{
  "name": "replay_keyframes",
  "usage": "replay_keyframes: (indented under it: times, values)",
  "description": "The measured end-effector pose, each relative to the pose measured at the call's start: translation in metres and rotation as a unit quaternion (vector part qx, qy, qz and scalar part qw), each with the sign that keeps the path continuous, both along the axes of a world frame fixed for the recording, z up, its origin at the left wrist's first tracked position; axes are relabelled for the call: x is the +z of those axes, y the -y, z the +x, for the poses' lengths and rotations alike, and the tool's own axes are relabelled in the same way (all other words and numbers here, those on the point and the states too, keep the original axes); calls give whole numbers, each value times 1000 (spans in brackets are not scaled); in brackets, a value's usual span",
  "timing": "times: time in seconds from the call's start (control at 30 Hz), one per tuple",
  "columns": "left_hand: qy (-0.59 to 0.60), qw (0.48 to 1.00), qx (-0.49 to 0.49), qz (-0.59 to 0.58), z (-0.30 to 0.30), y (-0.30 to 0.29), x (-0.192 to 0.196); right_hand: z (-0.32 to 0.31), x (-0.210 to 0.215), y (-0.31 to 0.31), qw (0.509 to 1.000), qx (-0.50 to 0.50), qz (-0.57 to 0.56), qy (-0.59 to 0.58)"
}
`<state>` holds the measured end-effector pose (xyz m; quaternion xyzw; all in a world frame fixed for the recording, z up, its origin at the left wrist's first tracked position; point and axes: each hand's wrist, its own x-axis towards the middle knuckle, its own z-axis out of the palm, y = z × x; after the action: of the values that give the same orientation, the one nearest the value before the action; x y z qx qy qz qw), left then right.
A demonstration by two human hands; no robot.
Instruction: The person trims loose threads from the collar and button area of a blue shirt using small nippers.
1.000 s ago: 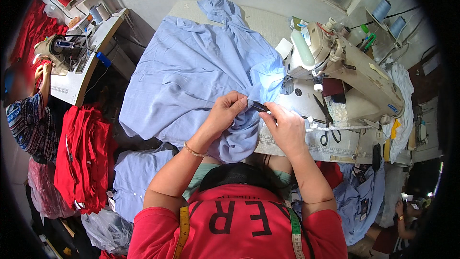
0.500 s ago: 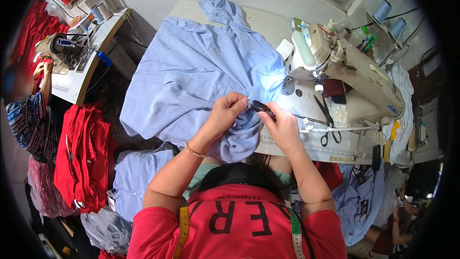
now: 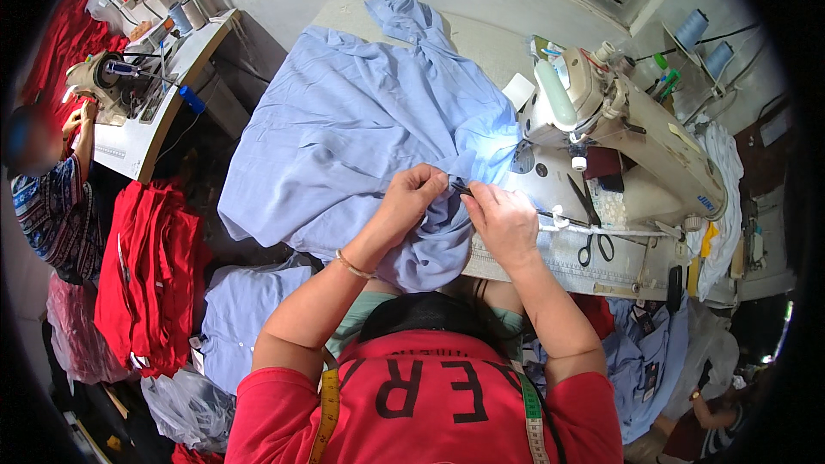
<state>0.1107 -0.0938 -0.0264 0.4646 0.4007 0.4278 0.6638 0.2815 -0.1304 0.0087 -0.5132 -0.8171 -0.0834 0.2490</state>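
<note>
At sewing table (image 3: 627, 266) front edge, left hand (image 3: 412, 195) pinches light-blue shirt (image 3: 344, 129): likely light, soft, I'd grip folds; right hand (image 3: 505, 222) pinches slim black tool (image 3: 461, 188).

The person wears a red T-shirt (image 3: 361, 434) with short sleeves (image 3: 273, 408) and large dark lettering (image 3: 397, 391) across the chest, above pale green legwear (image 3: 351, 320) and black cloth (image 3: 430, 314) at the waist. A tape measure (image 3: 328, 408) hangs over both shoulders, one length yellow, the other green and white, with a dark cord (image 3: 552, 428) beside the green one. A thin, pale bracelet (image 3: 354, 268) circles the wrist of the bare left hand (image 3: 417, 192), and the right hand (image 3: 505, 222) is bare too
</note>
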Motion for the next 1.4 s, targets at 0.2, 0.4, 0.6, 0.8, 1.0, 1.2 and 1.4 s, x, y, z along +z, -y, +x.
replay_keyframes:
  times: [0.2, 0.4, 0.6, 0.8, 1.0, 1.2, 1.4]
  values:
    - [-1, 1000, 21, 8, 1, 1, -2, -2, -5, -4, 999, 6, 37, 22]
    - [12, 1000, 22, -8, 2, 0, -4, 1, -11, -6, 998, 10, 55, 15]
    - [2, 999, 28, -24, 2, 0, -3, 0, -11, -7, 997, 7, 72, 29]
    - [5, 999, 15, -38, 1, 0, 0, 2, -12, -8, 996, 17, 72, 46]
    - [77, 997, -3, -28, 1, -2, -12, -1, -14, -9, 996, 13, 70, 49]
    - [84, 996, -1, 0, 2, 2, -10, 1, -12, -7, 998, 6, 51, -40]
    - [30, 1000, 4, 0, 1, 3, -10, 3, 0, -2, 998, 16, 1, -53]
